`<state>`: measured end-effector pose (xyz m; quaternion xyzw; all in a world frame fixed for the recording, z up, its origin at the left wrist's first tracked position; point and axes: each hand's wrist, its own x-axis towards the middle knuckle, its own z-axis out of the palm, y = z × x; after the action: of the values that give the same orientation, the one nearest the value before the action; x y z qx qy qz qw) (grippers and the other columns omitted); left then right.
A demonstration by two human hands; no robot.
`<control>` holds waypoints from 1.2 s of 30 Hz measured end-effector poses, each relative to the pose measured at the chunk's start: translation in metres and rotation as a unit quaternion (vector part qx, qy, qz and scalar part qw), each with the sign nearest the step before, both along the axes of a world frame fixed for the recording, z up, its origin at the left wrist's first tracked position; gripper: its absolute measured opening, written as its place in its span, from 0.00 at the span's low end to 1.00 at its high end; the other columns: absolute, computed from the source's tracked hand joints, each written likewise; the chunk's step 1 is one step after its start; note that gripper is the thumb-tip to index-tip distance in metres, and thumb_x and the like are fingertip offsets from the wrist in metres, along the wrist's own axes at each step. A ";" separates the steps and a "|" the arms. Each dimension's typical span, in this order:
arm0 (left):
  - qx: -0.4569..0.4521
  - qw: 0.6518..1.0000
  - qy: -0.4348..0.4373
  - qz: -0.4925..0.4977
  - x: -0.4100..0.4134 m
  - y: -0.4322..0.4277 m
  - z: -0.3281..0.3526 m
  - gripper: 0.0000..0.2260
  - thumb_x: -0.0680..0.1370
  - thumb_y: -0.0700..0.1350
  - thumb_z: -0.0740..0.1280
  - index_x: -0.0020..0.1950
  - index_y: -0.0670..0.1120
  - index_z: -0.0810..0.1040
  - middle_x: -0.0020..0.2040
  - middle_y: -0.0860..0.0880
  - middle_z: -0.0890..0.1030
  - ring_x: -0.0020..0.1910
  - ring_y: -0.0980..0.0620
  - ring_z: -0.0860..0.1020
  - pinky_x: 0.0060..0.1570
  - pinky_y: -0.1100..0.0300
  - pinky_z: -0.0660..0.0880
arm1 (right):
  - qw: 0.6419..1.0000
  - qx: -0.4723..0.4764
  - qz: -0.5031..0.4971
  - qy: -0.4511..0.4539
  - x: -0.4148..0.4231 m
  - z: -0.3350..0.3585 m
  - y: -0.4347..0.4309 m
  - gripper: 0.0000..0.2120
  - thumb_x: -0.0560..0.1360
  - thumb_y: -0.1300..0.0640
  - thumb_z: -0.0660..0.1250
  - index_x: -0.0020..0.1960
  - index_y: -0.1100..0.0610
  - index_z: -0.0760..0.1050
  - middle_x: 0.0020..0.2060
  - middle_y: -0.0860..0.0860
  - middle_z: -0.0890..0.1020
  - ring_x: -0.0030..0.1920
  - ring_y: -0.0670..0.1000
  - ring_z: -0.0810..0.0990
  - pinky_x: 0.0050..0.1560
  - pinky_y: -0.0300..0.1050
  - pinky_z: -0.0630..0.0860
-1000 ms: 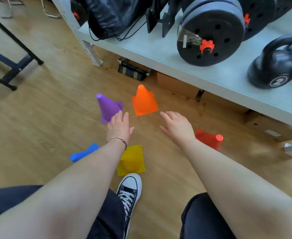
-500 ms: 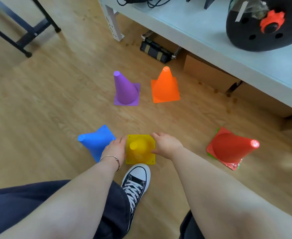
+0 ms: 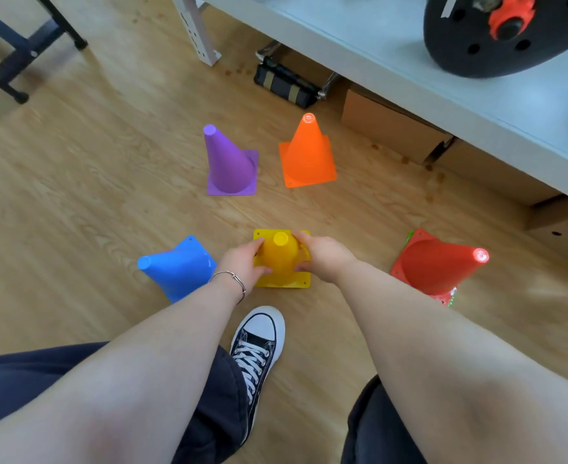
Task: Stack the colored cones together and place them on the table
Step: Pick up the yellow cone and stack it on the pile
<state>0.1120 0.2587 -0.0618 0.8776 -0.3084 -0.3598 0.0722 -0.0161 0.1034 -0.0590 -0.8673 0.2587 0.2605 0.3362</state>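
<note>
Wood-grain flooring point(image 3: 75, 202) fills the scene, and nearest the camera sit the person's dark trouser legs and a black-and-white laced sneaker point(image 3: 257, 346) planted just below the cones. Both bare forearms reach forward to the yellow cone point(image 3: 281, 259), which stands upright on its square base on the floor right ahead of the shoe. The left hand point(image 3: 242, 266), with a thin bracelet at the wrist, presses against the cone's left side, and the right hand point(image 3: 323, 256) wraps its right side, so the fingers of both are curled around the cone body. Just left of the left hand stands the blue cone point(image 3: 177, 269), its tip pointing left. Well to the right is the red cone point(image 3: 436, 266), with a green edge showing beneath its base. Farther off, the purple cone point(image 3: 230, 164) and the orange cone point(image 3: 307, 155) stand side by side, apart from each other. Beyond them a pale table point(image 3: 410, 68) carries a black weight plate point(image 3: 510, 31), with a cardboard box point(image 3: 386, 125) underneath.
</note>
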 end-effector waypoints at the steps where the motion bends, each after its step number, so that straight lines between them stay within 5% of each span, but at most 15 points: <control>1: -0.013 1.000 0.001 -0.003 -0.001 -0.008 0.005 0.32 0.72 0.52 0.73 0.74 0.52 0.67 0.68 0.48 0.77 0.67 0.46 0.74 0.65 0.52 0.72 | 1.000 -0.004 -0.012 -0.007 -0.004 0.005 -0.006 0.39 0.75 0.48 0.72 0.79 0.47 0.55 0.69 0.58 0.73 0.67 0.61 0.73 0.59 0.51 0.72; 11: -0.159 0.986 0.015 -0.047 -0.028 -0.084 0.075 0.31 0.69 0.50 0.77 0.71 0.50 0.72 0.63 0.46 0.81 0.63 0.49 0.78 0.63 0.55 0.73 | 0.978 -0.004 -0.177 -0.113 -0.069 0.067 -0.062 0.40 0.70 0.42 0.74 0.77 0.38 0.57 0.70 0.51 0.76 0.68 0.55 0.74 0.66 0.52 0.73; 24: -0.279 0.943 0.042 -0.177 -0.097 -0.194 0.157 0.30 0.68 0.57 0.76 0.68 0.54 0.76 0.59 0.52 0.83 0.55 0.55 0.82 0.59 0.53 0.77 | 0.928 -0.096 -0.296 -0.206 -0.185 0.158 -0.131 0.37 0.71 0.45 0.74 0.75 0.40 0.62 0.65 0.50 0.79 0.66 0.50 0.77 0.64 0.51 0.75; 36: -0.215 0.941 0.087 -0.245 -0.166 -0.228 0.092 0.28 0.67 0.58 0.75 0.66 0.58 0.75 0.57 0.54 0.83 0.55 0.55 0.81 0.59 0.53 0.77 | 0.922 -0.076 -0.348 -0.153 -0.254 0.103 -0.139 0.35 0.70 0.49 0.76 0.73 0.43 0.67 0.64 0.50 0.80 0.61 0.53 0.79 0.61 0.50 0.77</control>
<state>-0.0538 0.0310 0.0299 0.7035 -0.5767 -0.3666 0.1951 -0.2696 -0.0354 0.0436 -0.7751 0.5086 -0.0288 0.3738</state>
